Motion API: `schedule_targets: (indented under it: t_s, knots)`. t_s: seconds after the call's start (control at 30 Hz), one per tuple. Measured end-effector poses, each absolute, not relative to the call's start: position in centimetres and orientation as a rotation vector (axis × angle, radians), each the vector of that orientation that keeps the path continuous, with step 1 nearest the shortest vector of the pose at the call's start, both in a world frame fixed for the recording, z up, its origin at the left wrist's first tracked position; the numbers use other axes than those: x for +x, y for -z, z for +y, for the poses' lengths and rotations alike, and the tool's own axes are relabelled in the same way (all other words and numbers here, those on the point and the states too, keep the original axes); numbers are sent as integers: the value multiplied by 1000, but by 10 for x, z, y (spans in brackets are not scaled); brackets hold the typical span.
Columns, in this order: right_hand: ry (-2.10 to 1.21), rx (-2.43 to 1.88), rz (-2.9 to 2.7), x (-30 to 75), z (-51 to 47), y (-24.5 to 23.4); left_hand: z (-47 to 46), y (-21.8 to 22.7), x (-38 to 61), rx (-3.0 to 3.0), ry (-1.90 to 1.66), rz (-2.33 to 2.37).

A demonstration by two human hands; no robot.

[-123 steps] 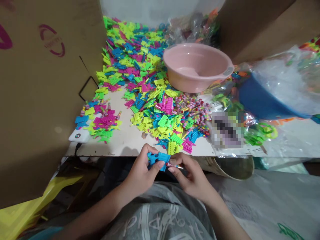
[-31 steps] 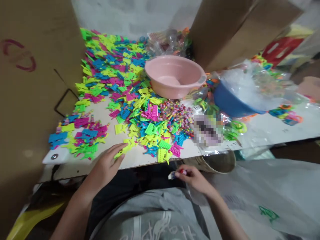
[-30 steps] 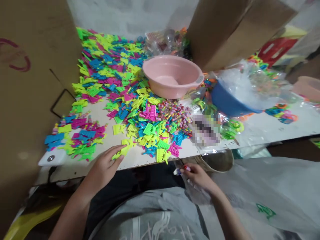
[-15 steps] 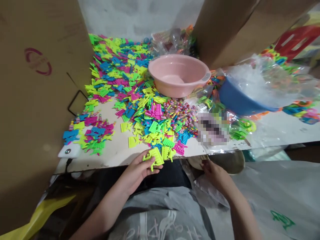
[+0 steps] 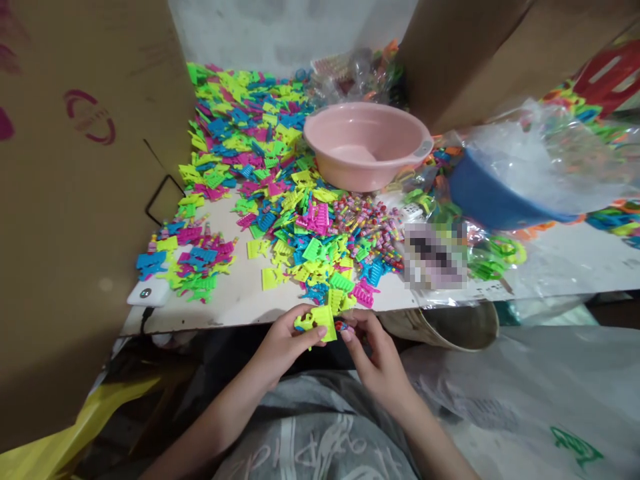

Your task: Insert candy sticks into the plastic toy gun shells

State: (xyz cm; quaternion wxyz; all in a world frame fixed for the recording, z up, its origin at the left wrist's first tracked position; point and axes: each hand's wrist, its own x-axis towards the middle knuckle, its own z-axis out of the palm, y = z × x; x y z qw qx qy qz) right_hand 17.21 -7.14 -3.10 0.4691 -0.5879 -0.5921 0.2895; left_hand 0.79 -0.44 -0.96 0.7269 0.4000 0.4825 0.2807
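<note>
My left hand (image 5: 285, 343) is closed on a yellow comb-shaped plastic piece (image 5: 316, 323), held just below the table's front edge. My right hand (image 5: 373, 347) pinches a small red and white piece (image 5: 341, 326) against the right side of the yellow one. Both hands meet over my lap. On the table (image 5: 240, 303) above them lies a wide heap of yellow, green, blue and pink comb pieces (image 5: 280, 180), with a patch of small striped tubes (image 5: 367, 227) beside it.
A pink basin (image 5: 367, 143) stands at the back of the heap, a blue basin (image 5: 493, 197) under clear plastic to its right. Cardboard walls rise at the left (image 5: 75, 200) and back right. A white device (image 5: 149, 293) lies near the left edge. A plastic bag (image 5: 525, 400) sits beside my right arm.
My left hand took a yellow piece off the table and brought it down to my lap. My right hand came back from the bag and now meets it with a small piece.
</note>
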Motion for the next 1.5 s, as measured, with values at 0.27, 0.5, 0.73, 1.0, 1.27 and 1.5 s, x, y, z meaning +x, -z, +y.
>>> schedule_targets:
  t_s: [0.27,0.5,0.73,1.0,1.27,1.5]
  knots:
    - [-453,-1545,-1628,174,-69,24,-8,13,9,1239,-670,1076]
    - [-473,-1542,-1665,175,-65,23,-11,12,7,1648,-688,1049]
    - [-861,-1332,-1700,185,-63,27,-9,16,0,1456,-490,981]
    - [-763,-1487,-1639,230,-46,28,5,20,-9,1433,-527,1129]
    - [172,-2365,-1247,352,11,43,76,6,-90,2052,-1050,1777]
    - [113,-2473,-1199,361,28,43,118,12,-140,2159,-930,2094]
